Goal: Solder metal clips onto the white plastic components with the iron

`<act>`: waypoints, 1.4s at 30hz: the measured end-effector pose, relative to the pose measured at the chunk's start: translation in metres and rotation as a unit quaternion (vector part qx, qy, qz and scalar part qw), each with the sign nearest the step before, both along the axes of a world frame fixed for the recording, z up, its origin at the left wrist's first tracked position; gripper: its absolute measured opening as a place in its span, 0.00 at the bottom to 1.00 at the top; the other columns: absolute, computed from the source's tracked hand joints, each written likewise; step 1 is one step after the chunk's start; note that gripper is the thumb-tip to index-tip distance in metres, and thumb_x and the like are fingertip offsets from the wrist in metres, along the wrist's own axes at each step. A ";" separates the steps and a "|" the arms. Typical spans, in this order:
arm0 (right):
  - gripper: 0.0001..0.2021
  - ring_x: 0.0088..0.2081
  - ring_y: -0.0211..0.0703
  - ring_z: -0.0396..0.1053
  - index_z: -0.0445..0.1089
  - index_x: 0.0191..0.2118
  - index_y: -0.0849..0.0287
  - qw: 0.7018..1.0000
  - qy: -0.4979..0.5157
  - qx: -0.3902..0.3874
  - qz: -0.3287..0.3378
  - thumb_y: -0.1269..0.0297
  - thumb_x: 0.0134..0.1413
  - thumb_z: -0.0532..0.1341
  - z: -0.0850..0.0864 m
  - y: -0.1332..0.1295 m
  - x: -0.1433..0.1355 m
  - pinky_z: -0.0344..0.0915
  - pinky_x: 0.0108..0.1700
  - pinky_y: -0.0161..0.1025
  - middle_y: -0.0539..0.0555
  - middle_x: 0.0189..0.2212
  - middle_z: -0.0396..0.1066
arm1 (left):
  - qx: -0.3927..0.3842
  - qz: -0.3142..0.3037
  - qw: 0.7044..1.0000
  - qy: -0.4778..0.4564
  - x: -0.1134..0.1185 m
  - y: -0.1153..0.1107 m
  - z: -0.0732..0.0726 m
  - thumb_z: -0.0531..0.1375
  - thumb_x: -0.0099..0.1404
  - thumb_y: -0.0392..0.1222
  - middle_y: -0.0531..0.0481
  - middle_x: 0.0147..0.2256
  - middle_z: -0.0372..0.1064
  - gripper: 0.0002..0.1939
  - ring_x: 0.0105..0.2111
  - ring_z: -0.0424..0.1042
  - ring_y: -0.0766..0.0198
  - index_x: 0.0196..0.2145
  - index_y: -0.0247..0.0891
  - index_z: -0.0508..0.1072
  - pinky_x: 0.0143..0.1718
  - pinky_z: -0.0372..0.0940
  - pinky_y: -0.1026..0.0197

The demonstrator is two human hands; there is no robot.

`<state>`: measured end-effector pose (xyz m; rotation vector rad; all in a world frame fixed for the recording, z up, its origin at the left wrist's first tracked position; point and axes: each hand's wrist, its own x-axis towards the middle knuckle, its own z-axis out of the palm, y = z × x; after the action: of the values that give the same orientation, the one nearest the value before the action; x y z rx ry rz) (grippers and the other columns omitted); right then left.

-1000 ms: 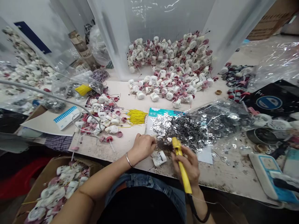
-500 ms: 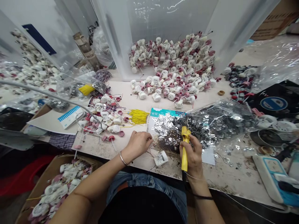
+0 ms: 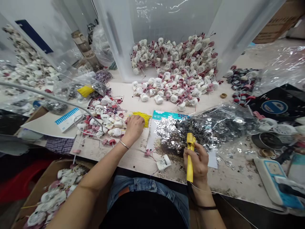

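Left hand [image 3: 135, 127] reaches onto the bundle of yellow wires [image 3: 145, 119], its fingers bent downward and close together, though whether they pinch any strand I cannot tell. Right hand [image 3: 197, 160] is wrapped around the handle of the yellow tool [image 3: 190, 159], whose dark tip points away from the body, at the heap of small metal pieces [image 3: 173, 135] spread over the printed sheet [image 3: 150, 138]. Between the two forearms, near the table's front edge, lies a white plastic part [image 3: 164, 163], with a small pink piece [image 3: 147, 153] just beside it.
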<state>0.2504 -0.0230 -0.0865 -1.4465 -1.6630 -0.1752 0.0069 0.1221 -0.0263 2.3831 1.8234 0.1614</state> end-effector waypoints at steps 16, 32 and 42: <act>0.17 0.58 0.46 0.63 0.69 0.48 0.52 0.988 0.016 -0.084 0.131 0.77 0.57 0.54 0.000 0.001 0.018 0.72 0.53 0.40 0.55 0.61 0.56 | 0.021 -0.077 0.995 -0.056 -0.012 0.011 -0.005 0.58 0.65 0.35 0.46 0.38 0.74 0.08 0.44 0.66 0.56 0.32 0.40 0.78 0.49 0.55 0.51; 0.09 0.48 0.43 0.72 0.68 0.34 0.57 0.980 0.143 -0.016 0.140 0.78 0.49 0.64 0.011 -0.009 -0.018 0.76 0.42 0.38 0.54 0.53 0.63 | -0.117 -0.173 0.963 -0.171 0.021 -0.044 0.024 0.56 0.66 0.33 0.47 0.35 0.73 0.07 0.36 0.71 0.63 0.38 0.35 0.74 0.40 0.64 0.63; 0.18 0.47 0.48 0.72 0.68 0.46 0.55 0.972 0.230 -0.013 0.036 0.75 0.48 0.65 0.026 -0.028 -0.020 0.75 0.43 0.46 0.56 0.45 0.71 | -0.197 -0.310 0.927 -0.078 0.056 -0.049 0.006 0.56 0.66 0.34 0.47 0.33 0.72 0.10 0.34 0.71 0.63 0.31 0.36 0.76 0.38 0.63 0.63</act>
<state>0.2305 -0.0512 -0.0609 -1.3214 -1.3354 0.2112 0.0628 0.0734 -0.0208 2.4190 0.8586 -0.0764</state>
